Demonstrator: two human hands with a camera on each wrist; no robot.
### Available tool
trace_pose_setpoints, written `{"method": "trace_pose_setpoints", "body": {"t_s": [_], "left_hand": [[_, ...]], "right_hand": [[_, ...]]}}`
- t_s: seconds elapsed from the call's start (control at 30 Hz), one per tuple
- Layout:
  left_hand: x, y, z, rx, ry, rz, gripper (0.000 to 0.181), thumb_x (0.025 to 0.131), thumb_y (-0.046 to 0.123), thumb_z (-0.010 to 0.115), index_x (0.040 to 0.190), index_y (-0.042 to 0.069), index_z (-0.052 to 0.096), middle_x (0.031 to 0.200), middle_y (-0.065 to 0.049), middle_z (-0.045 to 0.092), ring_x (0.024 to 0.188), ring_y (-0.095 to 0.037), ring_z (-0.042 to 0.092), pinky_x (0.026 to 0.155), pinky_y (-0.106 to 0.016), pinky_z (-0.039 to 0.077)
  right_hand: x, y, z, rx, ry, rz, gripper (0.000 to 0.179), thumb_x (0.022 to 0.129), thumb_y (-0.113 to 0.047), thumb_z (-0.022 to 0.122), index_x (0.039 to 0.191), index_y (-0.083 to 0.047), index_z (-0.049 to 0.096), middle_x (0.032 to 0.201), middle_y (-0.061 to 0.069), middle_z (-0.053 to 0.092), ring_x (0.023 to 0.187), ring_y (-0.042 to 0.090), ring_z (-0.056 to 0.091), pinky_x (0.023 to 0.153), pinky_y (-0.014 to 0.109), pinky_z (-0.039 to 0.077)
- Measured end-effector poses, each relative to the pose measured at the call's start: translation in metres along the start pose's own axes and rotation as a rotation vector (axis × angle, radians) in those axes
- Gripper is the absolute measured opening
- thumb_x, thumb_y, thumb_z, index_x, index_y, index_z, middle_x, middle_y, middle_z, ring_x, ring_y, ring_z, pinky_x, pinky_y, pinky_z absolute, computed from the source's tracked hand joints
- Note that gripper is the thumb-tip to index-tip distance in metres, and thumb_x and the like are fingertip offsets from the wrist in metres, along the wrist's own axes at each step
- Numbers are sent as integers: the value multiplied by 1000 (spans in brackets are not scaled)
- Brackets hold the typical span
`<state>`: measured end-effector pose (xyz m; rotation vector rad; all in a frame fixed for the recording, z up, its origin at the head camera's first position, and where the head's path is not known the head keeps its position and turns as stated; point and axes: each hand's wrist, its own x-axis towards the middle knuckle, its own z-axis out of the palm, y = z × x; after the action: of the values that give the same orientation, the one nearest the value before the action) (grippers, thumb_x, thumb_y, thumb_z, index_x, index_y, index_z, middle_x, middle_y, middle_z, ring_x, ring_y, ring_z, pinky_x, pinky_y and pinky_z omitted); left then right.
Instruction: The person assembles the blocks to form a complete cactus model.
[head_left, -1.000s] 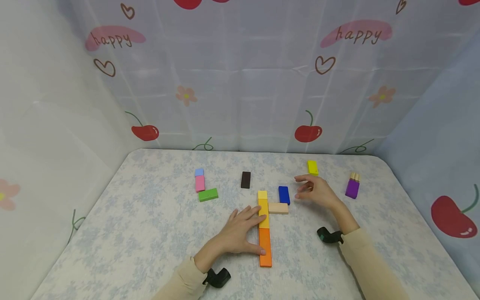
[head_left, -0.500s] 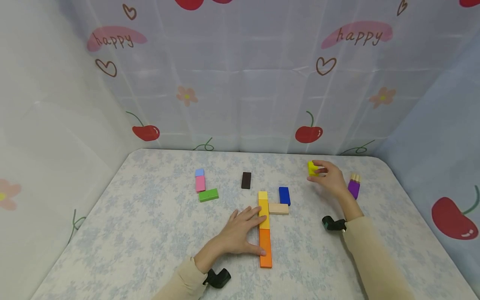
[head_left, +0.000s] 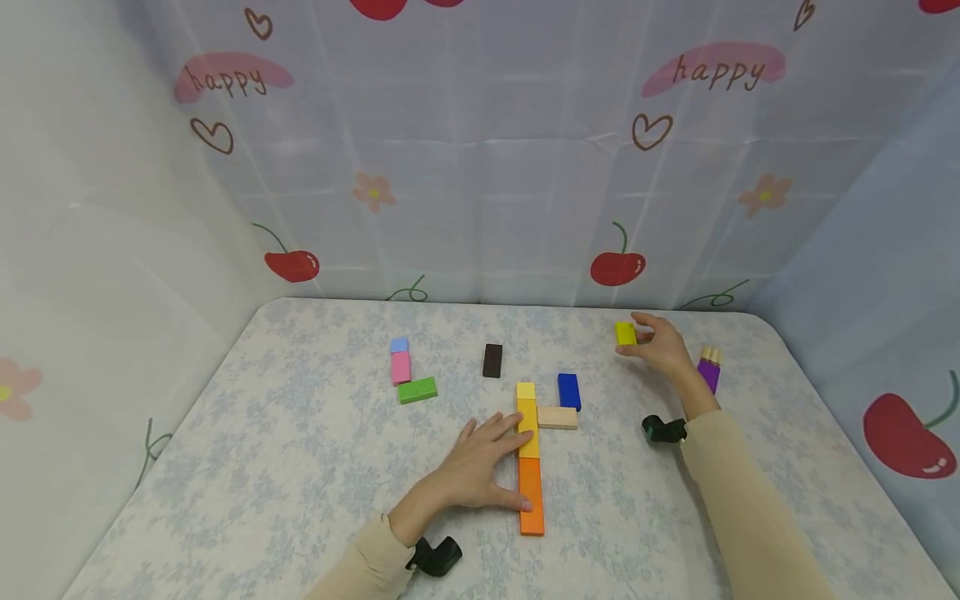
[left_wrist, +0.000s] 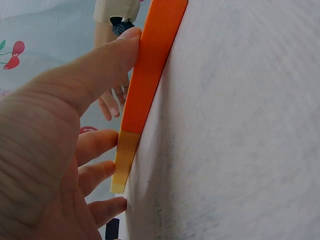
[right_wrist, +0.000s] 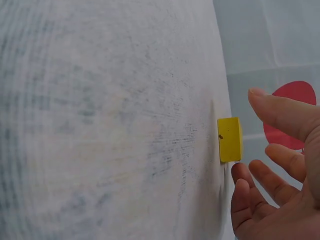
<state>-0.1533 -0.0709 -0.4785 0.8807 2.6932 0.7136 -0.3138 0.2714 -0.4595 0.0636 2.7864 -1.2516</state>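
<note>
My left hand [head_left: 480,467] lies spread along a straight row of blocks, fingertips on the yellow-orange block [head_left: 528,446] and thumb on the orange block [head_left: 531,479]. A pale yellow block [head_left: 526,390] caps the far end of that row. From its right side sticks out a plain wood block [head_left: 557,417], with a dark blue block [head_left: 568,392] just beyond. At the back right, my right hand [head_left: 662,346] reaches to a bright yellow block [head_left: 625,333]. In the right wrist view, thumb and fingers stand apart around this yellow block [right_wrist: 230,140], which lies on the table.
A purple block [head_left: 708,375] with several wooden pegs or sticks at its far end lies right of my right hand. A dark brown block [head_left: 492,361] lies at the back middle. Further left are a light blue block [head_left: 399,344], a pink block [head_left: 401,367] and a green block [head_left: 417,390].
My right hand has moved back and to the right, from near the dark blue block to the bright yellow block. My left hand stays on the row.
</note>
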Motion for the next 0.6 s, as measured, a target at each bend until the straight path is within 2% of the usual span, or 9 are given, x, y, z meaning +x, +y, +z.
{"method": "trace_pose_setpoints", "body": {"t_s": [0.37, 0.6], "left_hand": [[-1, 0, -1, -9, -2, 5, 93, 72, 61, 78, 150, 25, 42, 163, 3, 23, 152, -27, 17, 119, -61, 10], [0, 0, -1, -10, 0, 8, 94, 71, 61, 78, 150, 25, 42, 163, 3, 24, 151, -28, 18, 119, -61, 11]], "right_hand": [[6, 5, 0, -44, -68, 12, 84, 89, -22, 72, 153, 3, 24, 153, 29, 29, 128, 44, 43, 106, 55, 42], [6, 7, 0, -57, -88, -6, 80, 89, -20, 71, 150, 6, 27, 144, 32, 38, 121, 44, 48, 103, 53, 45]]}}
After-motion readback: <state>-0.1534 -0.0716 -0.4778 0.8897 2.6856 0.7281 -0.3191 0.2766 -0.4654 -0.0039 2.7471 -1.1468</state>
